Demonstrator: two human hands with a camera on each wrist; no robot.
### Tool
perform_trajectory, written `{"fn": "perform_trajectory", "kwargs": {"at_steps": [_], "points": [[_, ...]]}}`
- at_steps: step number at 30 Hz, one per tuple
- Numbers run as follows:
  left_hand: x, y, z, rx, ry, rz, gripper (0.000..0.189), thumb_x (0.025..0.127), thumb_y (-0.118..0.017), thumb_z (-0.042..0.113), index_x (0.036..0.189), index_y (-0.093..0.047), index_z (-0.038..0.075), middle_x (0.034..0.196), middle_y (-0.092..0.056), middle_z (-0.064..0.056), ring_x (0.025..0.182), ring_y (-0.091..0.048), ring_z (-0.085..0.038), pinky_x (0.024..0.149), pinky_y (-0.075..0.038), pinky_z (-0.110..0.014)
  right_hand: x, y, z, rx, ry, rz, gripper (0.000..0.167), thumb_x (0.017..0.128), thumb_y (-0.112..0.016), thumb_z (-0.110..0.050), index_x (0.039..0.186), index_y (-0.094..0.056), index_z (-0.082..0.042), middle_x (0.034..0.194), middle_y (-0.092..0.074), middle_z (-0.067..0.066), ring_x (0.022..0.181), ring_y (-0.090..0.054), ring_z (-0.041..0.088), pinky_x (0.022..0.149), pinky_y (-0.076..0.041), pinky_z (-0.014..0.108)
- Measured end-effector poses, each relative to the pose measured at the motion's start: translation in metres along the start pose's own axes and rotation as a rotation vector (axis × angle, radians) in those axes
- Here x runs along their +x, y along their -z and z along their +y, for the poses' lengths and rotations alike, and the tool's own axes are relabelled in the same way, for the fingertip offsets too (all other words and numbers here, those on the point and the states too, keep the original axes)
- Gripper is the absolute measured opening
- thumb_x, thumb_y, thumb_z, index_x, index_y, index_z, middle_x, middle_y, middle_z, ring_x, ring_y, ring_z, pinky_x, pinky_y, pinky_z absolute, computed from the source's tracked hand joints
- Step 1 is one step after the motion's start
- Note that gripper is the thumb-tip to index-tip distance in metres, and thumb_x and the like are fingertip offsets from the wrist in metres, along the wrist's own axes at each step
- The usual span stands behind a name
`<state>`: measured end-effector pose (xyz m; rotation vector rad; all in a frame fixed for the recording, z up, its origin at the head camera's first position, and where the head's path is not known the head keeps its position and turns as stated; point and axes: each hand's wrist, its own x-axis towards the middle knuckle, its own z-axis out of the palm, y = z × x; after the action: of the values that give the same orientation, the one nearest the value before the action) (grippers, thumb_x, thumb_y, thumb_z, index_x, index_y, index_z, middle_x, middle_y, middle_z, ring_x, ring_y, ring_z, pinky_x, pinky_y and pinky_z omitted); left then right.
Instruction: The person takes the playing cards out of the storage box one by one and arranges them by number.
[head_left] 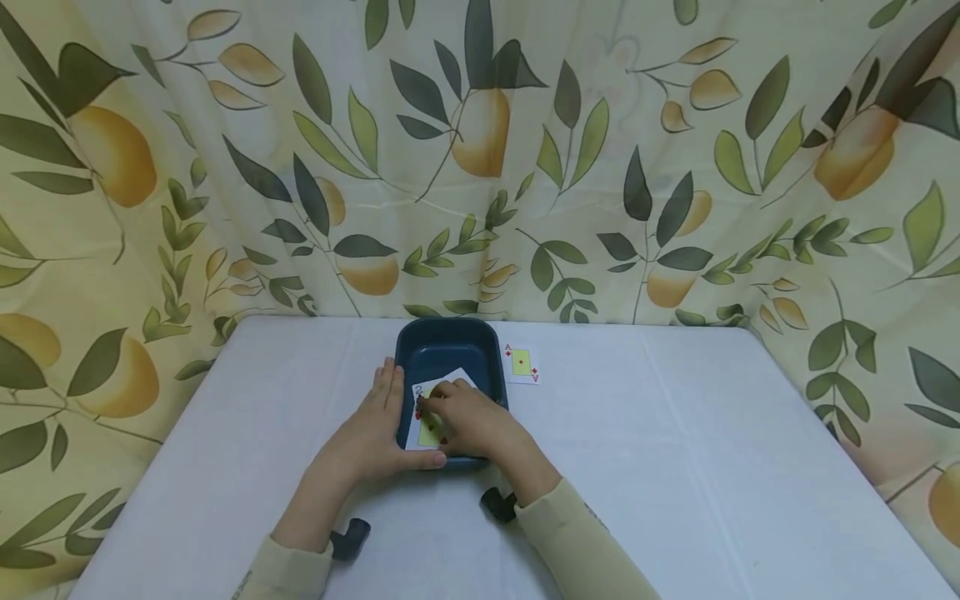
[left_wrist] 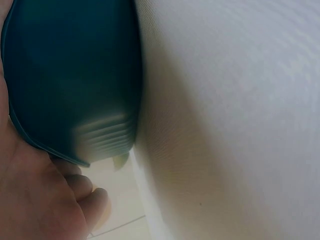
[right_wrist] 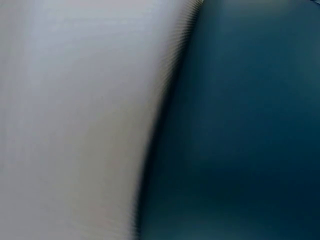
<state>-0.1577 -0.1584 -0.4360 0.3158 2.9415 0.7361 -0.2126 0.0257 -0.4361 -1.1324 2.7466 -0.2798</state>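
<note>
Prob. partway, w/ ace out past R hand, which pinches 2 card in tray; L hand braces it, fingers straight

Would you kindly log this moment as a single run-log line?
left hand: against blue tray | right hand: over face-up two card, grip unclear | ace of diamonds: on table, right of tray

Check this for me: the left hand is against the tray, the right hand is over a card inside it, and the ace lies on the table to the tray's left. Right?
No, the side is wrong: the ace lies to the right of the tray, as the head view shows. The rest stands.
</note>
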Motion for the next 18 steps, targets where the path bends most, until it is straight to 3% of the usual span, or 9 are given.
{"fn": "perform_trajectory", "kwargs": {"at_steps": [10,18], "points": [[-0.0018,0.0015,0.0005,-0.005,-0.004,-0.003,0.143,0.063,-0.072,0.082,0.159,-0.004,0.002,0.167,0.008,-0.014,0.154,0.0,-0.033,0.115,-0.029,-0.058,0.0011,-0.0014,0.0002,-0.006,0.013,-0.003,0.064,0.08,-0.085,-0.026,0.139,-0.06,-0.022,0.138,-0.058,0.002,0.12,-0.051,0.02,0.104,-0.047,0.039],[-0.0009,0.0004,-0.001,0.0,-0.008,0.001,0.143,0.062,-0.071,0.084,0.159,-0.005,0.002,0.167,0.008,-0.014,0.154,0.001,-0.034,0.115,-0.029,-0.06,0.0006,-0.0017,0.0027,0.029,0.036,0.019,0.065,0.078,-0.087,-0.024,0.138,-0.061,-0.023,0.129,-0.056,0.0,0.112,-0.048,0.017,0.098,-0.048,0.033]]}}
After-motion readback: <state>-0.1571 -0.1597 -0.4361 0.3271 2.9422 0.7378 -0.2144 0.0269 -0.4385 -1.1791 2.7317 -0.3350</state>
